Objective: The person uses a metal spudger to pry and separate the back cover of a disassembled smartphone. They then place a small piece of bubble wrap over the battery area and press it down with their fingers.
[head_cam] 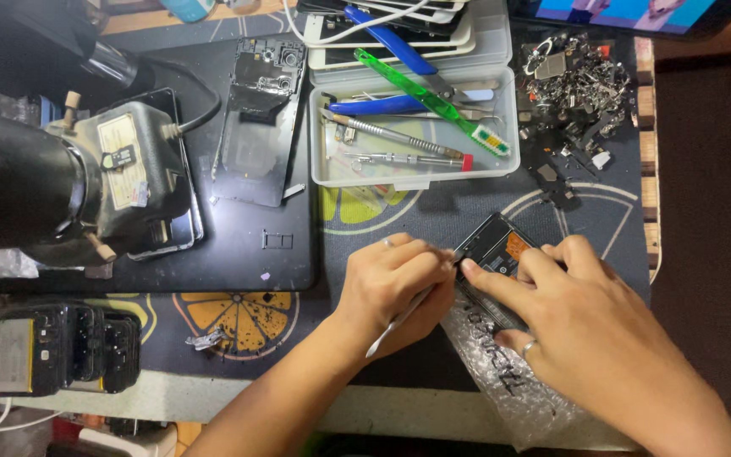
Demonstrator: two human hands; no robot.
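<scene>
Opened phone point(494, 250), back cover off and its dark insides with an orange patch showing, lies tilted on a sheet of bubble wrap point(509, 372) at the near right of the surface point(433, 211). Right hand point(590, 326) rests on top of it, fingers point(501, 283) pressed down along the phone's near edge to pin it in place. Left hand point(395, 288) has its fingers closed around a thin metal tool point(399, 322), whose tip meets the phone's upper left edge. Behind the hands sits a clear plastic tray point(416, 169) with blue-handled pliers, green tweezers and small screwdrivers. A heap of tiny metal parts point(573, 80) lies to the tray's right. Another stripped phone back point(257, 118) lies on a black mat point(239, 254) further left, beside a bulky dark machine point(61, 182)
</scene>
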